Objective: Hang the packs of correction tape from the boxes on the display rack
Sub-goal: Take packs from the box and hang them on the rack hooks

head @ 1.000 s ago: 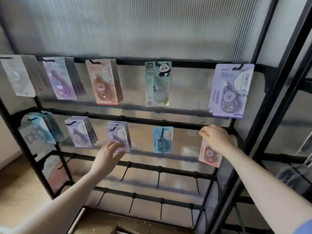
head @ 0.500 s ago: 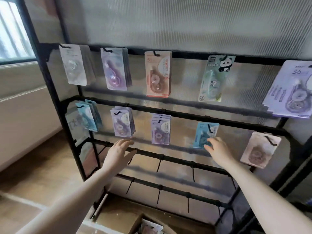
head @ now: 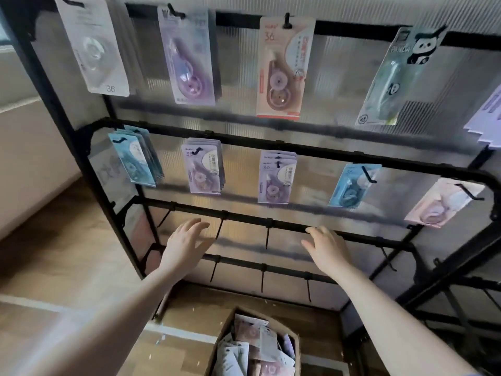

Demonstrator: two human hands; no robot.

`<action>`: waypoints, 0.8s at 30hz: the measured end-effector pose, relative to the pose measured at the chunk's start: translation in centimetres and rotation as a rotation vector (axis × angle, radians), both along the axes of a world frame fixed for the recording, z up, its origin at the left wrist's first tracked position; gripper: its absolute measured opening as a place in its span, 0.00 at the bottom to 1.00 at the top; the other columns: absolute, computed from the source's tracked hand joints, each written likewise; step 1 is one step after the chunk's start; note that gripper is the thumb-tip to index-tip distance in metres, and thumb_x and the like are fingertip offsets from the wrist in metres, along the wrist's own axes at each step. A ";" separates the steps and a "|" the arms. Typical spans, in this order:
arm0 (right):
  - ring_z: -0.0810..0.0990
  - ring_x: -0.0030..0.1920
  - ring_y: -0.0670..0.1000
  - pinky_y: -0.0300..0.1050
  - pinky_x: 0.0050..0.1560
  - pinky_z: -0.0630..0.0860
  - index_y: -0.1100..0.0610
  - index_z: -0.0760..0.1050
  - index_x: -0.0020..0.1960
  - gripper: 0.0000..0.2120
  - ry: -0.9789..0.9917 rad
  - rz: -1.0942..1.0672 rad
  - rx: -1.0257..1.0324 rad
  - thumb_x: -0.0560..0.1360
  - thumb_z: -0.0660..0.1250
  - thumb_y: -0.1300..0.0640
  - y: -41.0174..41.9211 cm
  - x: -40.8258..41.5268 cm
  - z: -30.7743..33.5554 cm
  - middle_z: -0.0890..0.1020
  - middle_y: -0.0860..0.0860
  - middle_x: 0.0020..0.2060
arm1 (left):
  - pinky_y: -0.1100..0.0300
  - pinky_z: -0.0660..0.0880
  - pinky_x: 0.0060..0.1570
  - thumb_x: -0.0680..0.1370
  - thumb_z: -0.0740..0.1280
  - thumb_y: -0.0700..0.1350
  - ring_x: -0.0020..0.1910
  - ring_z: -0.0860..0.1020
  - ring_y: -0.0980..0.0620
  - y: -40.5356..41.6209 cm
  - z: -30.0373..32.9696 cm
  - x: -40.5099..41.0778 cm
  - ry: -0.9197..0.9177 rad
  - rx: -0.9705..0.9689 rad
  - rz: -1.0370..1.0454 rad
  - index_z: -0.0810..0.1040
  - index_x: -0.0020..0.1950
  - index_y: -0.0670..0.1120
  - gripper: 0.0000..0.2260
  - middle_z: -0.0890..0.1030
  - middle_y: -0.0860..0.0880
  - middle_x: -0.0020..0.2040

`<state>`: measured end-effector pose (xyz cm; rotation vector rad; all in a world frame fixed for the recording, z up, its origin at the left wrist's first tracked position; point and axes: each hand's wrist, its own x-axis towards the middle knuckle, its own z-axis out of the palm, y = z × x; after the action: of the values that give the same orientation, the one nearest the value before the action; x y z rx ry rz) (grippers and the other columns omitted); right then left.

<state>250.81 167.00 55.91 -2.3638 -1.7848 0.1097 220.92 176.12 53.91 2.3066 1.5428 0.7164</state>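
packs of correction tape [head: 253, 346]: loose in box [head: 294, 348], bottom centre. my left hand [head: 183, 244] and right hand [head: 326, 249] empty, fingers relaxed. between hangings; next, reach down, pinch one pack.

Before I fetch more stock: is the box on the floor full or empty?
Full: the box is heaped with correction tape packs.

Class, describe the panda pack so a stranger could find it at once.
Start at the black display rack and follow its top rail rightwards. The panda pack hangs fourth along, tilted. Unlike its neighbours, it is pale green, with a black-and-white panda at the top.
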 end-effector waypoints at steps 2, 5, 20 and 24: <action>0.72 0.61 0.55 0.48 0.57 0.70 0.54 0.67 0.68 0.19 0.013 -0.002 -0.020 0.80 0.56 0.48 0.2 0.0 -1.5 0.72 0.53 0.64 | 0.54 0.64 0.64 0.75 0.68 0.49 0.66 0.69 0.47 0.0 -1.3 0.5 0.020 -0.024 -0.005 0.75 0.63 0.45 0.18 0.73 0.46 0.66; 0.72 0.63 0.54 0.48 0.59 0.72 0.53 0.66 0.69 0.19 0.057 -0.005 -0.057 0.80 0.57 0.49 0.3 0.3 -5.0 0.71 0.53 0.66 | 0.54 0.63 0.65 0.76 0.67 0.49 0.68 0.67 0.48 0.0 -4.0 1.4 0.054 -0.087 -0.011 0.74 0.65 0.46 0.18 0.71 0.47 0.67; 0.72 0.59 0.58 0.49 0.56 0.68 0.56 0.69 0.66 0.16 0.134 -0.010 -0.444 0.80 0.57 0.52 -4.2 1.8 -32.7 0.74 0.56 0.60 | 0.52 0.66 0.63 0.76 0.66 0.49 0.66 0.68 0.45 -3.8 -31.2 3.6 0.279 -0.513 -0.083 0.69 0.69 0.45 0.22 0.69 0.46 0.69; 0.70 0.64 0.58 0.50 0.61 0.68 0.55 0.65 0.69 0.20 0.167 0.007 -0.554 0.79 0.57 0.52 -6.1 1.2 -42.0 0.70 0.57 0.66 | 0.52 0.63 0.66 0.76 0.67 0.47 0.70 0.64 0.46 -5.8 -40.3 3.8 0.334 -0.655 -0.118 0.66 0.71 0.45 0.25 0.64 0.47 0.72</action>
<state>252.00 160.89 13.90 -2.5908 -1.8589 0.8787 224.69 170.35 13.65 2.0330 1.4591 -0.2061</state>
